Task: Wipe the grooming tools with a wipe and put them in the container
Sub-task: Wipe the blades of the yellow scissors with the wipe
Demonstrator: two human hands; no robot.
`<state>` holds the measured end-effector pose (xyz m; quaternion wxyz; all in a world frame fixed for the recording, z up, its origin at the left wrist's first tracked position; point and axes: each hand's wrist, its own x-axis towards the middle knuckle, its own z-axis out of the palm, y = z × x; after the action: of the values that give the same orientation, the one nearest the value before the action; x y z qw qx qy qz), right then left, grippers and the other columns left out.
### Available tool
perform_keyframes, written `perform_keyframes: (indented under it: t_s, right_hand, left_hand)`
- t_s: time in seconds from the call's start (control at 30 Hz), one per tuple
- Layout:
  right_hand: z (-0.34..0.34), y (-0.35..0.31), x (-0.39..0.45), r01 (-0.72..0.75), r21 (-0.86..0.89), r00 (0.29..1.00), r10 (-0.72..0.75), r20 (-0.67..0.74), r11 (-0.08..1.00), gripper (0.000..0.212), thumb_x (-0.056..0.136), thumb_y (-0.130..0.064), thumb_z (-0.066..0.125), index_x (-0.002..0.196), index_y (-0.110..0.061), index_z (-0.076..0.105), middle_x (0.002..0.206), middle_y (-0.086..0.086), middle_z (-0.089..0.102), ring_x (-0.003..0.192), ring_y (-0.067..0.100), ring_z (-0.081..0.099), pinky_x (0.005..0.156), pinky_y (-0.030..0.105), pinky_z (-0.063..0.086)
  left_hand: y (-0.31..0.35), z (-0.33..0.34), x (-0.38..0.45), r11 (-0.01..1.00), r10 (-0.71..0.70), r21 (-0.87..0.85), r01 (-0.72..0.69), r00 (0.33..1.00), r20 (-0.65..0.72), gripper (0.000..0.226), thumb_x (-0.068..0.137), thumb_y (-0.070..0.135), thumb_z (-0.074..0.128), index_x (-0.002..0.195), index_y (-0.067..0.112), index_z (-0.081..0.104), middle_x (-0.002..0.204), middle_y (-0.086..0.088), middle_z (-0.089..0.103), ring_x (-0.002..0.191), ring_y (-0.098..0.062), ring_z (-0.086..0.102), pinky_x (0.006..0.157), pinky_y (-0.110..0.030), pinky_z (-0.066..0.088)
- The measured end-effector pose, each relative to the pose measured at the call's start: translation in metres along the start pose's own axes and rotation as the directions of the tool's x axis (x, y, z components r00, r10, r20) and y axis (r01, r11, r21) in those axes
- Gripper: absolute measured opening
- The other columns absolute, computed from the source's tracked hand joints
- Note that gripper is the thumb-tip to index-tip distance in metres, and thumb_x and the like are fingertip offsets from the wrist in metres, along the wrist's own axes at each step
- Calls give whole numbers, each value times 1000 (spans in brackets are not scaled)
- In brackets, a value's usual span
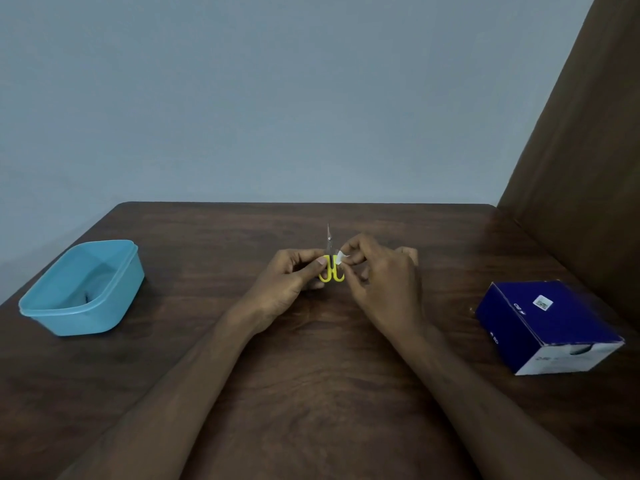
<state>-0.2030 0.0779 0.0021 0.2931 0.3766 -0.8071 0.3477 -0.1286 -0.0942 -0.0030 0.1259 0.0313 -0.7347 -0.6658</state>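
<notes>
Scissors: your small yellow-handled scissors with thin steel blades (331, 263) sit above the middle of the dark wooden bench (311, 375), held between both hands.
Axis: the long axis runs away from you, blades closed, tip pointing at the far wall, handle loops nearest you.
Hands: your left hand (294, 275) pinches the handle loops; your right hand (377, 275) pinches a small white wipe (340, 259) just beside the blades.
Risk: the tiny wipe could slip, baring fingertips to the edge.
Container: the light-blue plastic tub (83, 289) waits well apart, left.
Box: the dark blue carton (547, 323) sits right.
</notes>
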Motion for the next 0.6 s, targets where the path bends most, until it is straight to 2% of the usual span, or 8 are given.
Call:
perform_keyframes:
  t_s: [0.1,0.17,0.23,0.33,0.4,0.47,0.53,0.6]
  right_hand:
    - [-2,-2,-1,69,-80,997,-65,48,994,25,86,-24,78,102,-32,61,77,-18,72,66,6,67,81,43,43]
    - [0,-4,-3,72,-27,994,-70,86,997,28,84,-20,78,104,-32,62,75,-18,71,64,3,65,79,40,47]
    - [4,-5,-3,-64,194,995,49,82,979,28,82,-16,79,104,-30,67,75,-17,71,57,5,62,69,33,53]
    - [6,-2,1,-307,505,945,320,64,807,28,83,-16,84,102,-27,67,79,-14,77,49,12,60,56,27,49]
    - [3,3,3,-263,441,947,317,-53,858,25,84,-21,84,98,-29,65,79,-17,76,49,14,61,56,29,49]
    - [-1,4,1,-158,257,974,193,-117,953,21,86,-27,83,96,-29,65,79,-20,74,52,8,61,58,30,51]
    - [-3,-1,-2,-75,105,995,81,-54,992,20,86,-30,81,98,-32,64,82,-21,72,57,-1,58,59,28,49]
    - [-1,-5,-4,-43,60,998,40,51,997,23,86,-28,79,101,-33,63,84,-22,71,59,-9,51,57,21,40]
  left_hand:
    - [-1,-1,1,999,-7,-47,5,1000,-30,24,109,14,58,118,18,80,103,5,79,98,0,67,89,-19,58]
    - [-1,-1,1,998,-16,-69,14,999,-34,23,108,13,59,117,18,80,102,6,80,97,1,68,86,-18,58]
    - [-1,-2,1,997,-21,-76,18,999,-45,22,108,12,60,116,16,80,98,8,79,94,1,67,84,-17,58]
    - [-2,-4,2,999,-22,-50,19,999,-47,23,107,12,60,120,12,80,96,1,76,93,-3,65,83,-18,58]
    - [-2,-5,2,999,-24,-38,23,999,-38,23,107,13,62,122,11,80,94,-2,74,92,-5,65,83,-20,58]
    - [-3,-5,2,999,-25,-35,24,999,-40,22,107,13,62,119,10,81,91,-2,73,90,-6,66,83,-21,59]
    - [-4,-5,3,999,-25,-39,23,999,-44,20,106,12,63,113,11,82,89,-3,73,90,-7,66,85,-22,60]
    - [-5,-6,2,999,-27,-42,25,998,-56,19,106,11,63,109,10,82,89,-4,74,90,-7,68,85,-23,61]
